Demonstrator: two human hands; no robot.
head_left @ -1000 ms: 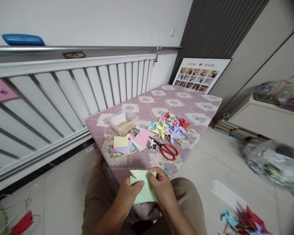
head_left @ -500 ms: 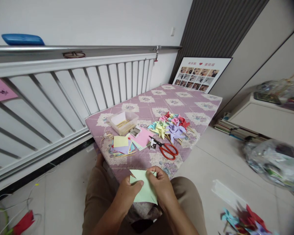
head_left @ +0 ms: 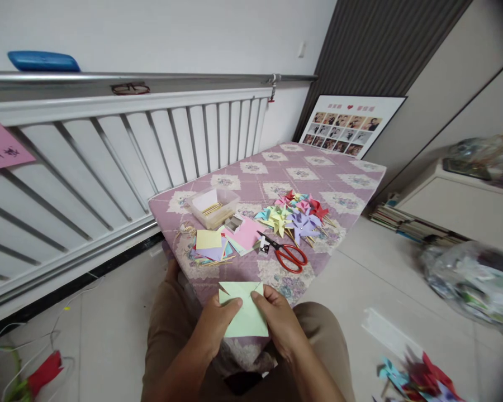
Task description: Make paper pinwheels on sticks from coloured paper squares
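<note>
A pale green square of paper (head_left: 245,318) with slits cut in from its corners is held flat above my lap, at the table's near corner. My left hand (head_left: 218,321) pinches its left edge, thumb on top. On the right edge, my right hand (head_left: 279,315) grips it the same way, fingers tucked behind. Beyond the paper lie red-handled scissors (head_left: 291,258), blades pointing to the upper left. A stack of coloured paper squares (head_left: 209,240), yellow on top, sits to their left. Finished paper pinwheels (head_left: 302,223) on sticks are heaped further back on the right.
A clear plastic box (head_left: 213,207) with thin sticks stands on the flowered tablecloth (head_left: 251,167). Pink paper (head_left: 247,231) lies beside it. A white radiator (head_left: 193,139) runs along the left. More pinwheels (head_left: 423,379) and a plastic bag (head_left: 469,285) are on the floor at right.
The green paper has been turned to lie squarer and flatter, and my right hand has shifted its hold to the right edge. The camera view has shifted slightly.
</note>
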